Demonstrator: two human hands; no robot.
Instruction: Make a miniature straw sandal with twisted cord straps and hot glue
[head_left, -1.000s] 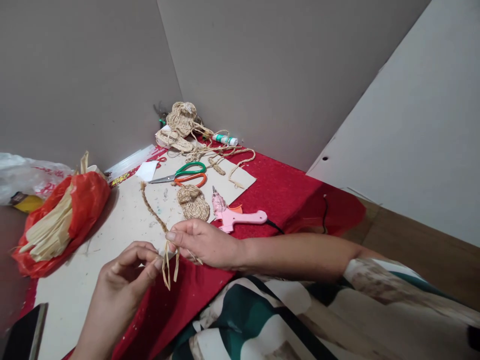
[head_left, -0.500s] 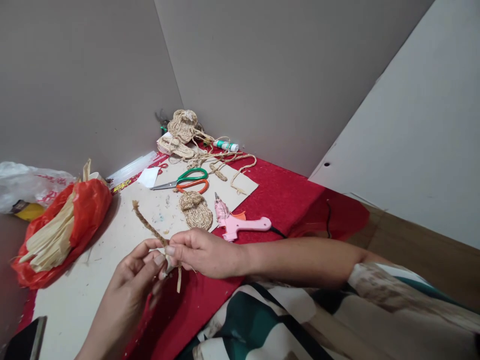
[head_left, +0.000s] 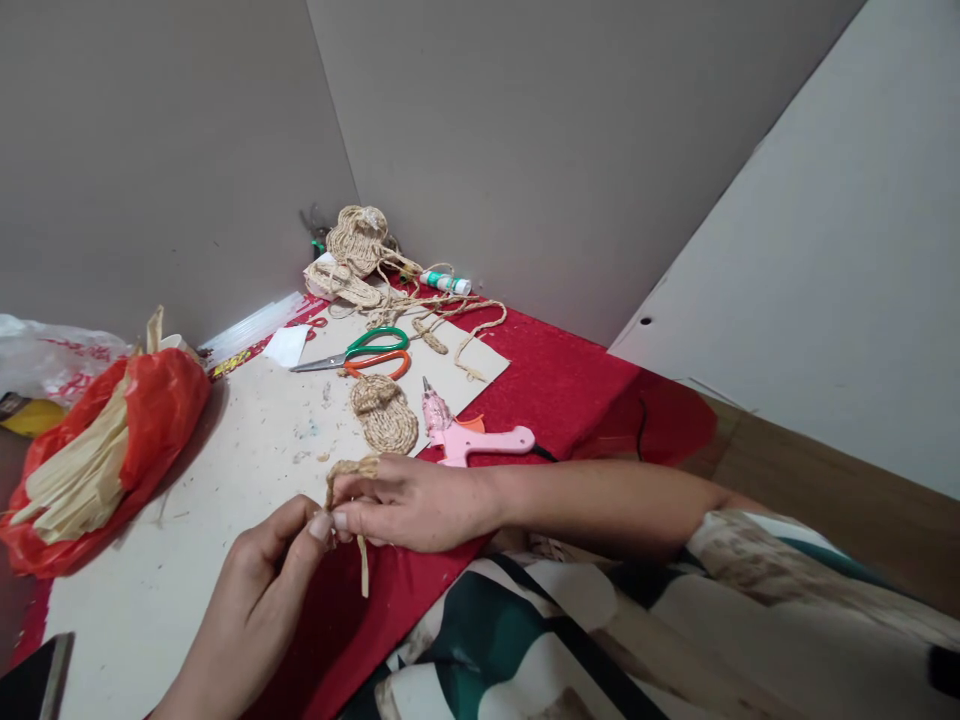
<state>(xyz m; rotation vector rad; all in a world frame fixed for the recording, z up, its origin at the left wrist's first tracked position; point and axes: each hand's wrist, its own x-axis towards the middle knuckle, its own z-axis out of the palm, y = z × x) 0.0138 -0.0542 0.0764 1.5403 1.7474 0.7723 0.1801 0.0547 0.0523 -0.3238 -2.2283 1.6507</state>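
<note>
A braided straw cord (head_left: 347,468) is pinched between my two hands above the board's near edge. My left hand (head_left: 274,565) is closed, thumb and forefinger on the cord. My right hand (head_left: 420,505) is closed on it too, and the cord's upper part bends over the right fingers. From under the right hand a thin straw end (head_left: 364,568) hangs down. Just beyond lies a coiled straw slipper shape (head_left: 384,415), with a pink glue gun (head_left: 480,440) to its right. Green-and-orange-handled scissors (head_left: 364,352) rest behind them.
A red plastic bag (head_left: 169,415) of pale husks stands on the left of the pale board (head_left: 247,460). Woven straw pieces (head_left: 358,240), loose cords and a glue stick (head_left: 446,282) are at the back corner. A phone-like dark object (head_left: 34,685) lies front left. Grey walls enclose the back.
The cord end, which stuck out straight to the upper left, is now bent to the right over my right hand. The view has shifted slightly.
</note>
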